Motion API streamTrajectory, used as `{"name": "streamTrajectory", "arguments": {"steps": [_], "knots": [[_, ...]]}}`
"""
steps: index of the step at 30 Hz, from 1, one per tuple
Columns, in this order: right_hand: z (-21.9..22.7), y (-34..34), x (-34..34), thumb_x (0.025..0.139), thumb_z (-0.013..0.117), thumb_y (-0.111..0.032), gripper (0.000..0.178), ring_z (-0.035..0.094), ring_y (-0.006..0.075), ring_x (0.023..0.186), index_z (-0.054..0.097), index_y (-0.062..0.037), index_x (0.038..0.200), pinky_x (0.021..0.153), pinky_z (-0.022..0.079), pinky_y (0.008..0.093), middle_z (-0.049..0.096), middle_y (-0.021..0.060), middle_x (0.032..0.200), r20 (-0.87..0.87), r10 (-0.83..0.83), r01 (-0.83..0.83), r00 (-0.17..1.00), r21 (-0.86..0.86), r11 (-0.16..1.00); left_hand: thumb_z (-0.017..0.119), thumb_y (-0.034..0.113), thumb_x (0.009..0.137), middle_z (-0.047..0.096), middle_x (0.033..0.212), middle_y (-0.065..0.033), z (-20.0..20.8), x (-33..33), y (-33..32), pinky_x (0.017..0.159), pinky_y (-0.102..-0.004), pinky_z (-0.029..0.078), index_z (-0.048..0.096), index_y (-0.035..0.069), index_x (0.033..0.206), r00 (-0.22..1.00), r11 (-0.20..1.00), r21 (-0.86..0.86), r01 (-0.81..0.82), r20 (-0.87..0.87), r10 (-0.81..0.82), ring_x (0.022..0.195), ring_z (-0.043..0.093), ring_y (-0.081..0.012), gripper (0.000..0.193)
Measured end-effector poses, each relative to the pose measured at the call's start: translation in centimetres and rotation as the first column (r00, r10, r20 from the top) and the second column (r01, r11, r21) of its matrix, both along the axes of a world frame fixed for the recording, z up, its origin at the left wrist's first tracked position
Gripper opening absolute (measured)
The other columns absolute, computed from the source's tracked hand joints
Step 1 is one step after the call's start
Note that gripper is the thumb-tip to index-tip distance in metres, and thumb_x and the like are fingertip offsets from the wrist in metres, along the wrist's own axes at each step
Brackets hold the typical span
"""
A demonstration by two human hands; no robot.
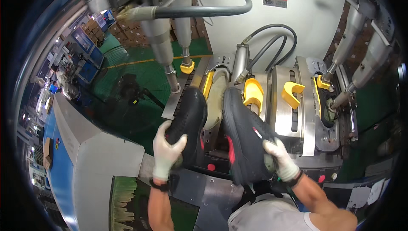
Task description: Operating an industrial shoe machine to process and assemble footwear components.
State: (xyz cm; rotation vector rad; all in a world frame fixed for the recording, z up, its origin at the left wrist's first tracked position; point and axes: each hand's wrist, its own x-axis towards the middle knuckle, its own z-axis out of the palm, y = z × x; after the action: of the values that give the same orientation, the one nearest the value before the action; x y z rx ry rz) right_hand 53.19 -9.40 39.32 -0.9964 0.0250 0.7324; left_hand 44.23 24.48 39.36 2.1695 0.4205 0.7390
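Observation:
Both my hands wear white gloves, and each grips a dark shoe near its heel end. My left hand is wrapped around the left black shoe, thumb out to the side and the other fingers partly hidden. The right black shoe, with a red patch and a small pale mark on its side, is held by my right hand. Its sole edge faces left, and both toes point away from me. Between and beyond the toes lies a pale sole-shaped pad in the machine bed, beside a yellow block.
Metal press cylinders hang at the far left, and others at the right above a clamped shoe. Yellow curved blocks sit on the metal bed. A red button is on the front panel, below the shoes.

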Motion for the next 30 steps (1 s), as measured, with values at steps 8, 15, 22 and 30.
{"name": "streamTrajectory", "arguments": {"steps": [8,15,22,30], "knots": [[-6.2,20.1,14.7,0.087,0.08,-0.023,0.046,0.072,0.0244,0.096,0.068,0.0026,0.123,0.084,0.058,0.0382,0.075,0.0151,0.107,0.013,0.024,-0.019,1.0,-0.29,0.957,0.085,0.015,0.07,0.061,0.124,-0.0247,-11.9,-25.7,-7.0,0.101,-0.0441,0.05,0.059,-0.004,0.128,0.886,0.903,-0.171,-0.395,-0.33,0.325,0.114,0.062,-0.0334,0.066],[-11.8,27.4,20.7,0.076,0.072,-0.018,0.037,0.075,0.0317,0.099,0.075,0.0078,0.102,0.083,0.057,0.0373,0.075,0.0252,0.106,0.585,0.095,0.457,0.806,-0.715,0.53,0.088,0.027,0.064,0.067,0.113,-0.0174,-21.2,-35.6,-14.4,0.092,-0.0434,0.054,0.064,0.002,0.123,0.647,0.738,-0.116,-0.665,-0.584,0.49,0.106,0.066,-0.0361,0.068],[-13.3,32.1,25.2,0.076,0.073,-0.03,0.045,0.072,0.0357,0.108,0.076,0.0026,0.106,0.09,0.056,0.0372,0.074,0.0259,0.112,0.487,0.515,0.448,0.706,-0.869,0.208,0.087,0.026,0.066,0.062,0.118,-0.0177,-26.4,-36.8,-17.2,0.098,-0.0456,0.051,0.059,0.004,0.129,0.567,0.713,-0.077,-0.696,-0.668,0.482,0.111,0.062,-0.0375,0.072],[-14.0,33.3,23.4,0.08,0.07,-0.023,0.04,0.073,0.0378,0.105,0.073,0.0066,0.107,0.091,0.056,0.0397,0.074,0.0264,0.109,0.567,0.358,0.499,0.742,-0.823,0.27,0.082,0.021,0.072,0.051,0.122,-0.0248,-29.1,-36.0,-20.3,0.098,-0.0536,0.046,0.055,0.003,0.135,0.592,0.727,0.035,-0.685,-0.554,0.585,0.116,0.052,-0.0458,0.071]]}}
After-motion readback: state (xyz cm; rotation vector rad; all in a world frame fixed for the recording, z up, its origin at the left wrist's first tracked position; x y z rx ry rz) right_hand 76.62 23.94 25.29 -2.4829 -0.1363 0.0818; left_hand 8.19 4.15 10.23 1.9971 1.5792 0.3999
